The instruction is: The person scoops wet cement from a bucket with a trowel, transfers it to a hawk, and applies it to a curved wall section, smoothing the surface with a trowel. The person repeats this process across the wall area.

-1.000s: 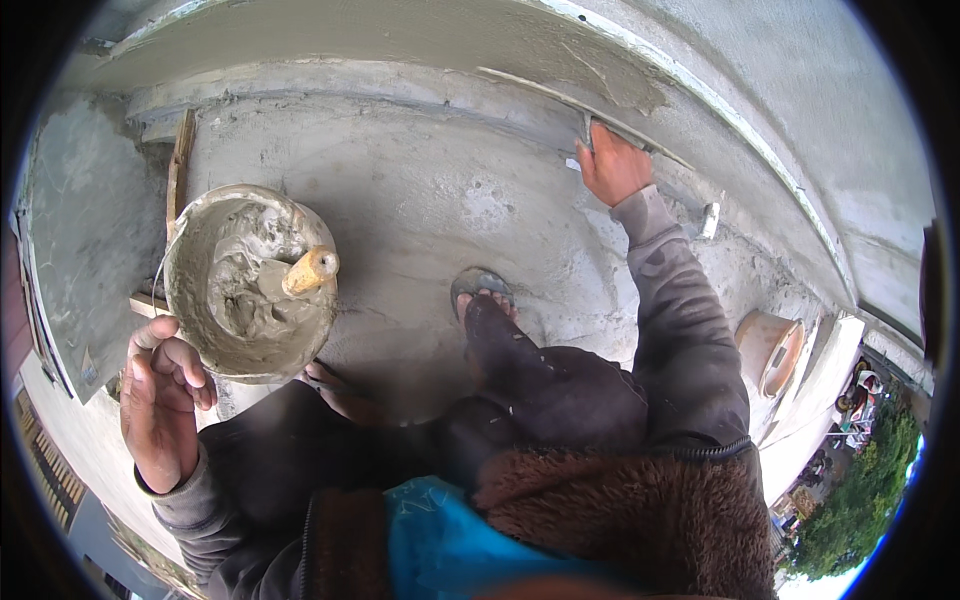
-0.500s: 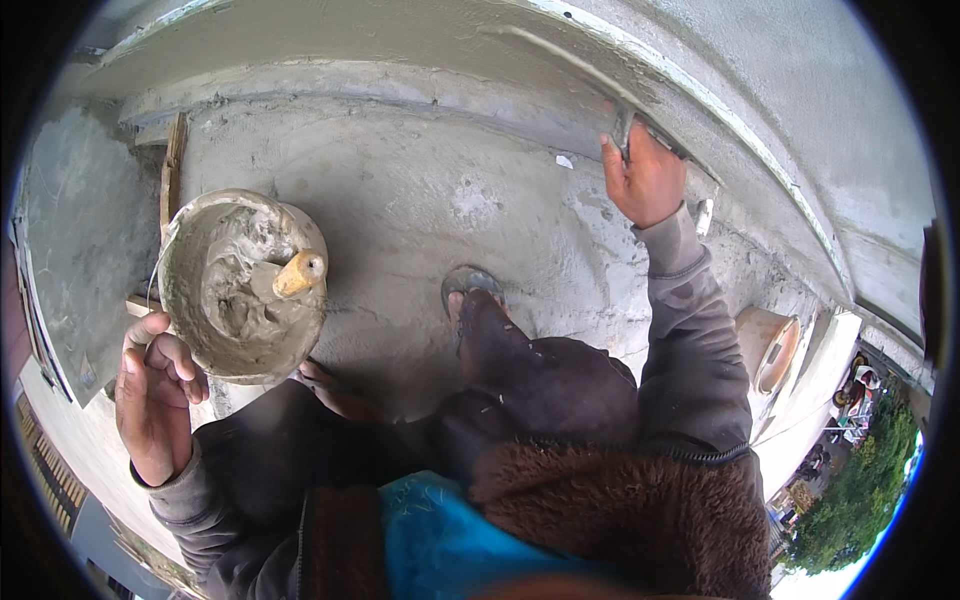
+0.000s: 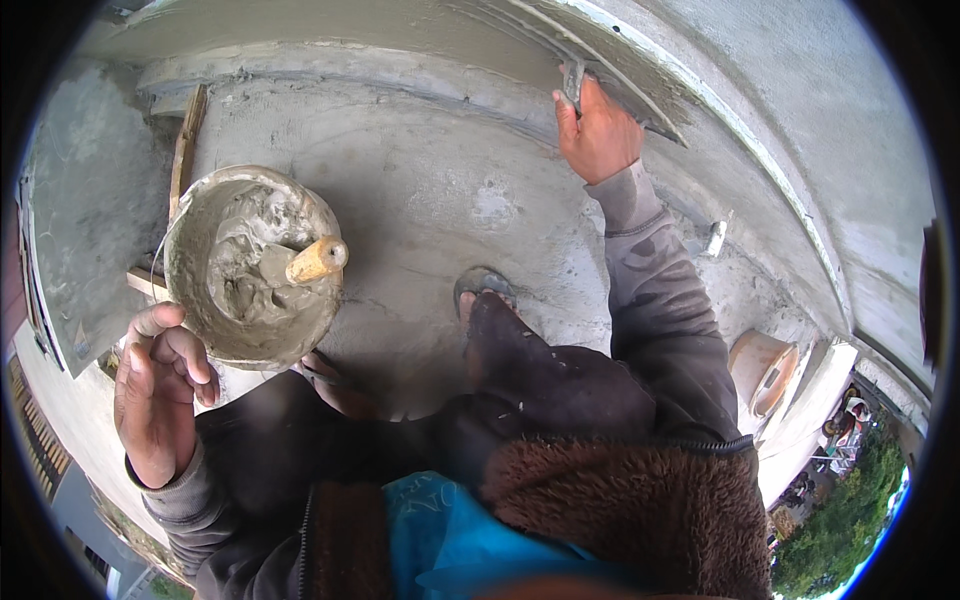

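Observation:
My right hand [image 3: 600,135] grips the handle of a long flat float [image 3: 656,115] pressed against a band of wet grey plaster [image 3: 480,30] along the wall. Ridges show in the plaster beside the blade. My left hand [image 3: 160,395] is raised at the bucket's lower left, fingers apart and loosely curled, holding nothing; whether it touches the bucket is unclear. The bucket [image 3: 325,225] holds wet grey mortar, with a tool's yellowish wooden handle [image 3: 315,260] sticking out of it.
A grey-stained board [image 3: 75,230] leans at left beside a wooden batten [image 3: 185,140]. A pale bucket [image 3: 750,370] lies at right near a small white object [image 3: 716,238]. My sandalled foot [image 3: 470,290] stands on the concrete floor [image 3: 420,180]. Greenery [image 3: 830,510] shows beyond the ledge.
My right hand shifted rightward, then back up and left along the plaster band with the float. My left hand stays in much the same pose. The view has shifted slightly.

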A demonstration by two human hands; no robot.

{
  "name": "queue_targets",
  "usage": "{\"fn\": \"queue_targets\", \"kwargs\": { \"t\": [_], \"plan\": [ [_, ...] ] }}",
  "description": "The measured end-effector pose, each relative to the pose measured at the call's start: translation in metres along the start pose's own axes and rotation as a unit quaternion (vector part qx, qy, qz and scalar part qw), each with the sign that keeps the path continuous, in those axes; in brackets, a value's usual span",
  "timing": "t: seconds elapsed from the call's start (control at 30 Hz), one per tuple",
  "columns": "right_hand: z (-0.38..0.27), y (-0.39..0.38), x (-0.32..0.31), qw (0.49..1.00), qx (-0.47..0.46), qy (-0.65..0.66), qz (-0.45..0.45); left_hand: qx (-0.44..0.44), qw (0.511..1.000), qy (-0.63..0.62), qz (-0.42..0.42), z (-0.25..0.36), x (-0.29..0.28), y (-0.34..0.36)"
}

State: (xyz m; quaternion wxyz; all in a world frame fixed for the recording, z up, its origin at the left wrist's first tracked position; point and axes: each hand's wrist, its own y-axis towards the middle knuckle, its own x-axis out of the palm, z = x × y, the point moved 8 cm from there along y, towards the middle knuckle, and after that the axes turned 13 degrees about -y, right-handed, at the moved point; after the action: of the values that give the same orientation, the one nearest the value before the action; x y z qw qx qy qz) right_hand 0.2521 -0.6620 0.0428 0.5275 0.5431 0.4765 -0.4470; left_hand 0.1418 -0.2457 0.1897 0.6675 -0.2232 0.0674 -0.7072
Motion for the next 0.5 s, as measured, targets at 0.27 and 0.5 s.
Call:
{"fn": "queue_targets", "kwargs": {
  "t": [0.27,0.5],
  "plan": [
    [0.074,-0.055,-0.064,0.997,-0.026,-0.008,0.070,0.005,1.000,0.010,0.011,0.004,0.007,-0.014],
    [0.113,-0.049,0.024,0.993,-0.032,-0.090,-0.071,0.004,1.000,0.008,0.003,0.001,0.022,-0.010]
  ]
}}
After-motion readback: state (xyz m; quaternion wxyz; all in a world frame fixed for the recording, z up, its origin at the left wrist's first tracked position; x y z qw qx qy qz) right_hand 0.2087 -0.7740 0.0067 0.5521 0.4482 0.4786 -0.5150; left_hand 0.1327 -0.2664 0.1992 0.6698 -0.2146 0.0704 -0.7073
